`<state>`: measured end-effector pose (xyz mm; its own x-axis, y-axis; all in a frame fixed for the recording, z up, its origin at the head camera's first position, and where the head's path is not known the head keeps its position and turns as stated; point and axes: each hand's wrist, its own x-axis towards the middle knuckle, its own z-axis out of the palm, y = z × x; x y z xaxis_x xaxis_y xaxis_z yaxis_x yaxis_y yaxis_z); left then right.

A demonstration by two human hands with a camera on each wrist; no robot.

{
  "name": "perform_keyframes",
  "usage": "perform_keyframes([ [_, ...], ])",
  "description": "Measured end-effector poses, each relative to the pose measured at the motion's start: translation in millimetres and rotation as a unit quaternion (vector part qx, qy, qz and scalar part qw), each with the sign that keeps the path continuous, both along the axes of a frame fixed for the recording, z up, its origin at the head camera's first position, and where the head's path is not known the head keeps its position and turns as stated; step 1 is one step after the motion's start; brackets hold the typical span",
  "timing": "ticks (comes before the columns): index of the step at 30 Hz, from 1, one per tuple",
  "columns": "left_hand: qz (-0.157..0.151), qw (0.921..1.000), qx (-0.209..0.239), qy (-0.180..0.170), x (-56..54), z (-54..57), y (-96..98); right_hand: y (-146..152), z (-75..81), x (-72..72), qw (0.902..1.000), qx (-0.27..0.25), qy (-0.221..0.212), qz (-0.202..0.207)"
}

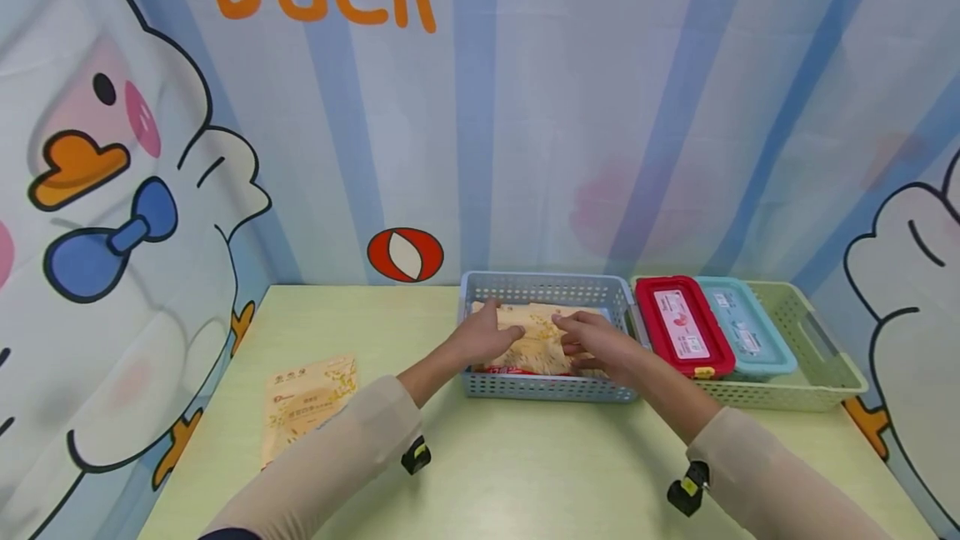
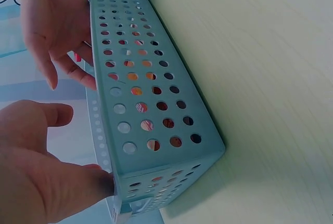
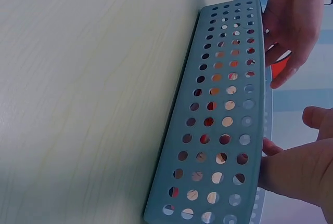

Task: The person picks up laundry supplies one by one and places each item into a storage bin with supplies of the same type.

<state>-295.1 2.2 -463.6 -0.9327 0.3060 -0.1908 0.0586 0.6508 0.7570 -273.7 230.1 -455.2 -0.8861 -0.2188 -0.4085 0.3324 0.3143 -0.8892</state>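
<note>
In the head view a blue perforated basket [image 1: 551, 390] holds flat beige packets [image 1: 536, 332] with a yellow flower print, and something red shows beneath them. My left hand [image 1: 487, 336] reaches in over the basket's left part, thumb apart from the fingers. On the other side my right hand [image 1: 596, 344] hovers over the packets, fingers loosely bent with nothing visible between them. Whether fingertips touch the packets cannot be told. Both wrist views show the basket's side wall [image 2: 151, 78], which hides some fingertips. Another beige packet [image 1: 311, 398] lies on the table at the left, partly behind my left sleeve.
A light green basket [image 1: 817, 340] stands right of the blue one. In it rest a red-lidded box [image 1: 682, 327], tilted against the blue basket's side, and a light-blue-lidded box [image 1: 746, 327]. A striped curtain [image 1: 525, 107] with duck drawings hangs behind the pale table [image 1: 480, 473].
</note>
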Motion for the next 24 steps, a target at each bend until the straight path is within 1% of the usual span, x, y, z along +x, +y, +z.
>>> perform_keyframes([
  [4, -0.006, 1.0000, -0.002, 0.005, 0.9, 0.3, 0.4, -1.5, 3.0, 2.8, 0.9998, 0.003, 0.017, 0.007],
  [8, -0.022, 0.9997, -0.006, 0.008, 1.2, 2.0, -0.8, -4.5, 6.5, 6.0, 0.9987, 0.012, 0.044, 0.024],
  [11, -0.041, 0.9989, -0.022, 0.010, 1.7, 4.9, -3.4, -7.1, 9.1, 7.5, 0.9977, 0.015, 0.056, 0.035],
  [13, -0.060, 0.9973, -0.039, 0.013, 2.7, 8.9, -6.0, -8.7, 11.0, 8.2, 0.9973, 0.016, 0.059, 0.040],
  [16, -0.098, 0.9925, -0.067, 0.029, 4.4, 18.7, -11.1, -10.8, 14.6, 9.3, 0.9968, 0.016, 0.064, 0.046],
  [20, -0.144, 0.9854, -0.074, 0.052, 5.9, 35.1, -21.6, -12.7, 20.2, 10.8, 0.9945, 0.034, 0.081, 0.058],
  [22, -0.160, 0.9821, -0.077, 0.063, 6.5, 42.7, -28.5, -13.9, 22.9, 11.1, 0.9913, 0.058, 0.097, 0.067],
  [24, -0.165, 0.9797, -0.083, 0.077, 7.5, 49.9, -35.9, -16.2, 26.0, 11.5, 0.9868, 0.084, 0.115, 0.076],
])
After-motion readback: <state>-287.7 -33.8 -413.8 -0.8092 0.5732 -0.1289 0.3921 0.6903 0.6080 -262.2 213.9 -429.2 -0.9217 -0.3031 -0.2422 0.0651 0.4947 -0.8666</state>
